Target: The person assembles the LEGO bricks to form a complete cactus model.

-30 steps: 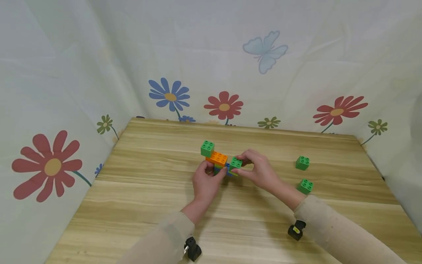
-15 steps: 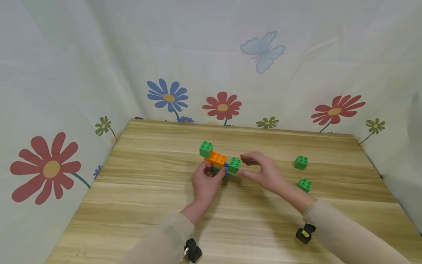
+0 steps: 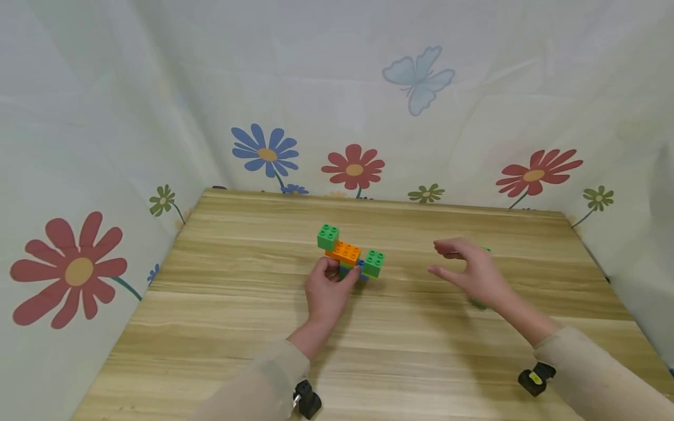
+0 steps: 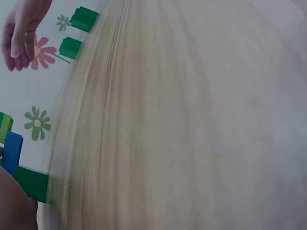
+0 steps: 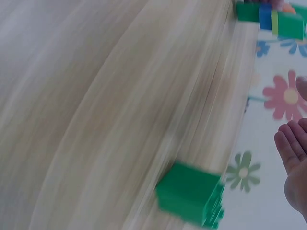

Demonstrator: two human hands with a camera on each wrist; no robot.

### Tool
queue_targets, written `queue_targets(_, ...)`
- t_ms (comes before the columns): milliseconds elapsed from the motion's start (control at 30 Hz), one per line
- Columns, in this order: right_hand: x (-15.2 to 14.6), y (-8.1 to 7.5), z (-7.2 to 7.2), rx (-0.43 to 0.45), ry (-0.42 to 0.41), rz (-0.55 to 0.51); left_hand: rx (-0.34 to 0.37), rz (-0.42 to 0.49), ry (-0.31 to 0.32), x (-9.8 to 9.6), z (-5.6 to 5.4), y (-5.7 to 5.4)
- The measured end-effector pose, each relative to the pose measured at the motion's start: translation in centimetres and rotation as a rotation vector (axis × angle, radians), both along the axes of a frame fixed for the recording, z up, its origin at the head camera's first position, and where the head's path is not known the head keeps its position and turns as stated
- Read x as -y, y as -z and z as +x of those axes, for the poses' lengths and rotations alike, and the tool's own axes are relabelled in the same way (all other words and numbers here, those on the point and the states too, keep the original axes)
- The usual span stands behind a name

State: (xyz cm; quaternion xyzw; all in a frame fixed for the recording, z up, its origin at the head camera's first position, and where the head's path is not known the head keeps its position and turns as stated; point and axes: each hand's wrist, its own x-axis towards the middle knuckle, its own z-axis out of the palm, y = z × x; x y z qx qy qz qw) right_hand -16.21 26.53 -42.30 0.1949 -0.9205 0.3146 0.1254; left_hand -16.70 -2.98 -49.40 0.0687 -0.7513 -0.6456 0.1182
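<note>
And the right hand has let go!
A second ago it was pinching the green block just right of the orange brick; now it has swung well out to that brick's right and, seen from above, mostly hides the two loose green blocks, which were in plain sight, farther right of the brick.
</note>
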Motion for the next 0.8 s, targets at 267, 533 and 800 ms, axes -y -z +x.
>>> queue_targets(267,-4.1,0.0,-0.3,0.022,0.084,0.022,0.005,0.009,-0.005,0.1,-0.1,-0.1)
queue_targets(533,-7.1,0.5,-0.9,0.093,0.148,0.052,0.015,0.0,-0.002,0.2,-0.1,-0.1)
queue_targets(800,-9.4,1.1,-1.6,0.174,0.172,0.057,0.007,0.003,0.006,0.2,0.0,0.0)
